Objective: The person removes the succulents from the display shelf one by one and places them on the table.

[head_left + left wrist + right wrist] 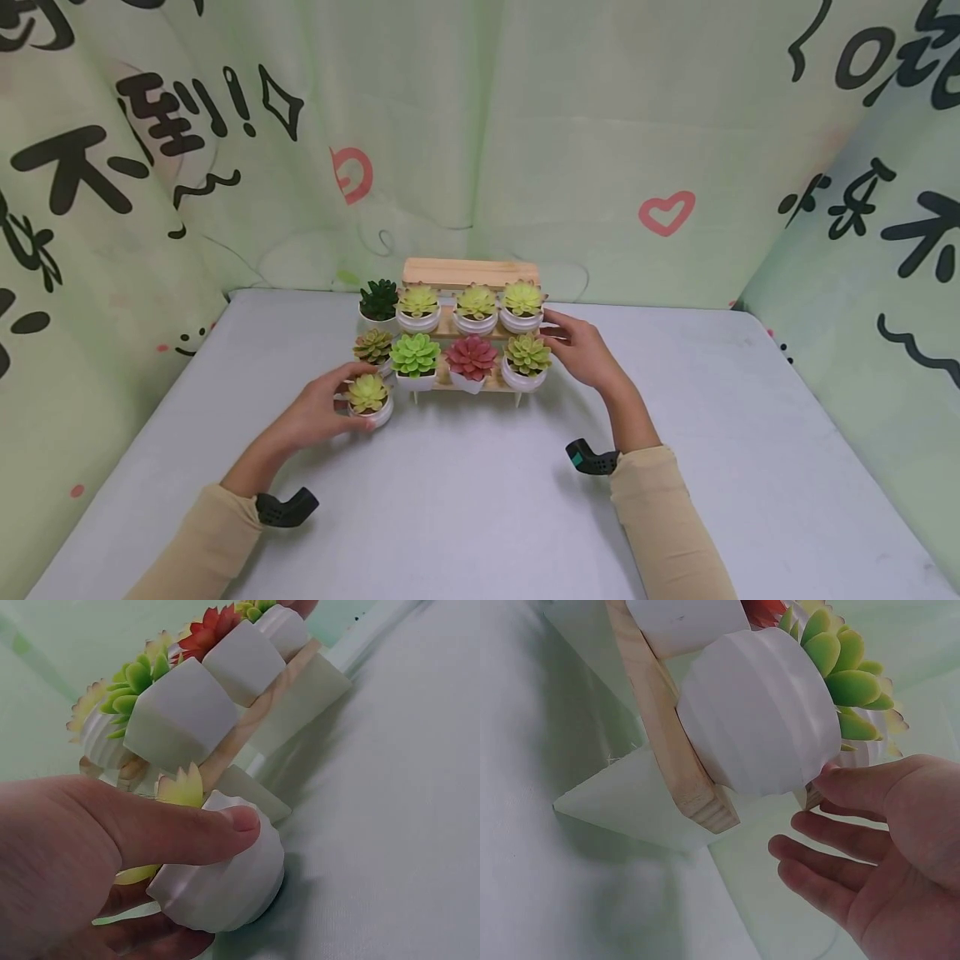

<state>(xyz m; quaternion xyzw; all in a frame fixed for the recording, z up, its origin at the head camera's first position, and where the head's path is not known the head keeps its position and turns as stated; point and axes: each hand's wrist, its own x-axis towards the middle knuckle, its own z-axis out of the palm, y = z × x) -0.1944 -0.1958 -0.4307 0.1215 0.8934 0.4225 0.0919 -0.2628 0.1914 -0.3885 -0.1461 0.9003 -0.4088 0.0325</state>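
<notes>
My left hand (318, 414) grips a small yellow-green succulent in a white ribbed pot (371, 400), thumb on one side and fingers curled round the other. In the left wrist view this pot (232, 877) is low over the white tabletop, at the left end of a wooden two-tier stand (471, 271). At the stand's right end is my right hand (581, 346), its fingers loosely extended. The right wrist view has that thumb tip at the rim of a round ribbed pot (757, 712) with a green succulent, on the lower tier.
Three pale yellow succulents, one being this plant (476, 302), line the upper tier. A bright green one (415, 356) and a red one (471, 358) share the lower tier. Left of the stand are a dark green plant (378, 300) and a brownish-green one (372, 345). A printed curtain (562, 167) hangs behind.
</notes>
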